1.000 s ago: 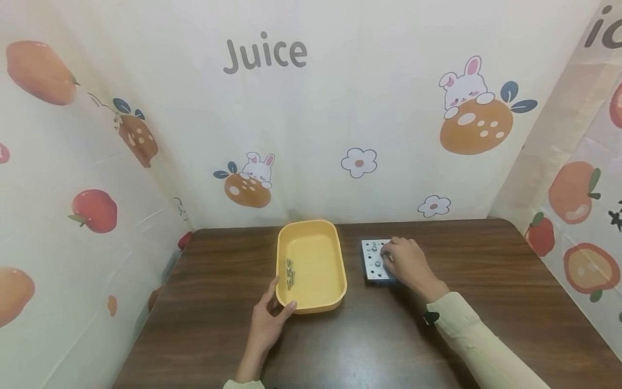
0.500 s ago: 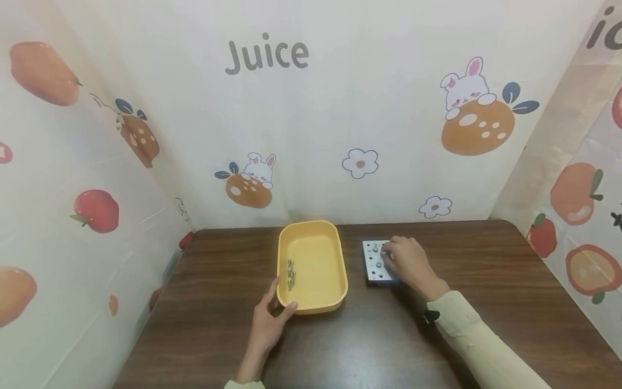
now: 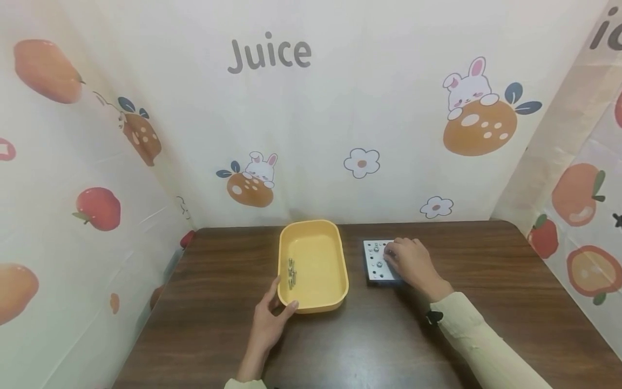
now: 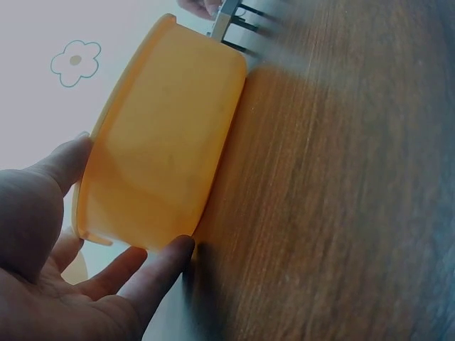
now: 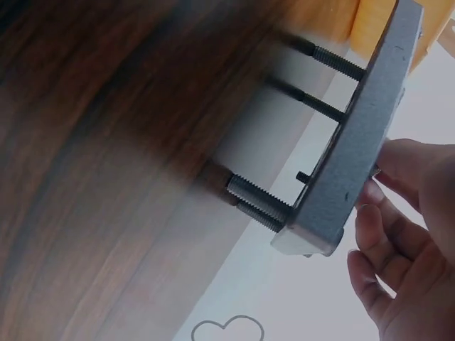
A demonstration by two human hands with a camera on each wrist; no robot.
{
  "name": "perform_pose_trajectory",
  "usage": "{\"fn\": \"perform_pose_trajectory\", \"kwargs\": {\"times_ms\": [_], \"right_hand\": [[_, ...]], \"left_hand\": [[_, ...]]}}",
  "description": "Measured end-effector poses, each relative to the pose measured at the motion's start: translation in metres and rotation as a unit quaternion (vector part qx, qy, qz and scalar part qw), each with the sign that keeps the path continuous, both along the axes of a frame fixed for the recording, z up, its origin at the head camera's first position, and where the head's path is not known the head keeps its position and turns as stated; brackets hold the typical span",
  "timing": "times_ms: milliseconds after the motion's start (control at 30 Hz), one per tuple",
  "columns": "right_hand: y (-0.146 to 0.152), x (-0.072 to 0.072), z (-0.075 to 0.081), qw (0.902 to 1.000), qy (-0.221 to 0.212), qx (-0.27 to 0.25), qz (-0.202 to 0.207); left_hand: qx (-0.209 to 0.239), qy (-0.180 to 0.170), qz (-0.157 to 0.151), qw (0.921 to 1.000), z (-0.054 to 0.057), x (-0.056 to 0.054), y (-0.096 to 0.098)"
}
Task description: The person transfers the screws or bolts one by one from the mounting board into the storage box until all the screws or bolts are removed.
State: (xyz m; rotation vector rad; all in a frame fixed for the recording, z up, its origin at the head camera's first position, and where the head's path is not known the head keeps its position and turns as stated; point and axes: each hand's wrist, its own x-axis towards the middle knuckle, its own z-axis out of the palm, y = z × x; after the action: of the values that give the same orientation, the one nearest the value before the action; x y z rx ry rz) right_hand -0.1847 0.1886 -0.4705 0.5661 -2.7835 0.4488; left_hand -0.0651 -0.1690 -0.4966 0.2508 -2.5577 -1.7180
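In the head view, my left hand point(image 3: 266, 324) holds the near left corner of a yellow tray point(image 3: 320, 265), thumb on its rim and other fingers along the outer wall. Several metal screws point(image 3: 291, 275) lie along the tray's left side. Right of the tray, my right hand point(image 3: 413, 265) is over a silver metal plate point(image 3: 372, 273) with holes and screws in it. In the right wrist view, thumb and forefinger pinch a small screw head point(image 5: 376, 170) on the plate's top face. A short threaded tip point(image 5: 303, 177) pokes out underneath. The fingers partly hide the head.
The plate stands raised on threaded legs point(image 5: 259, 197) above the brown wooden table point(image 3: 340, 351). White curtains point(image 3: 311, 108) with fruit and rabbit prints rise behind the table and along both sides. A gap of bare wood separates the tray from the plate.
The head view has drifted very slightly. My right fingertips have shifted a little at the same spot on the plate; my left hand and the tray keep their places.
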Motion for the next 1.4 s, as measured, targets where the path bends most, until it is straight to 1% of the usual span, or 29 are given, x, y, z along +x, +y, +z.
{"fn": "perform_pose_trajectory", "kwargs": {"times_ms": [200,333,467,633,867,1067,1267,1400], "right_hand": [[0.000,0.004,0.006,0.9996,0.005,-0.028,-0.004],[-0.002,0.005,0.011,0.9990,0.023,-0.038,0.004],[-0.007,0.006,0.016,0.9967,0.060,-0.043,0.035],[-0.019,0.009,0.023,0.9905,0.100,-0.054,0.078],[-0.034,0.011,0.026,0.9768,0.155,-0.058,0.137],[-0.045,0.015,0.028,0.9721,0.158,-0.057,0.164],[-0.055,0.018,0.028,0.9706,0.152,-0.065,0.175],[-0.061,0.019,0.029,0.9679,0.161,-0.068,0.181]], "left_hand": [[0.002,-0.001,-0.003,1.0000,0.000,0.001,0.000],[0.004,-0.001,-0.001,1.0000,0.000,0.001,0.000],[0.004,-0.001,0.001,1.0000,0.000,0.000,0.001],[0.001,-0.002,0.004,1.0000,0.001,-0.001,0.001],[-0.002,-0.001,0.005,1.0000,0.002,-0.002,0.001],[-0.001,0.002,0.001,1.0000,0.002,-0.002,0.000],[-0.002,0.000,0.001,1.0000,0.002,-0.001,0.000],[-0.002,-0.001,0.003,1.0000,0.002,-0.001,0.001]]}}
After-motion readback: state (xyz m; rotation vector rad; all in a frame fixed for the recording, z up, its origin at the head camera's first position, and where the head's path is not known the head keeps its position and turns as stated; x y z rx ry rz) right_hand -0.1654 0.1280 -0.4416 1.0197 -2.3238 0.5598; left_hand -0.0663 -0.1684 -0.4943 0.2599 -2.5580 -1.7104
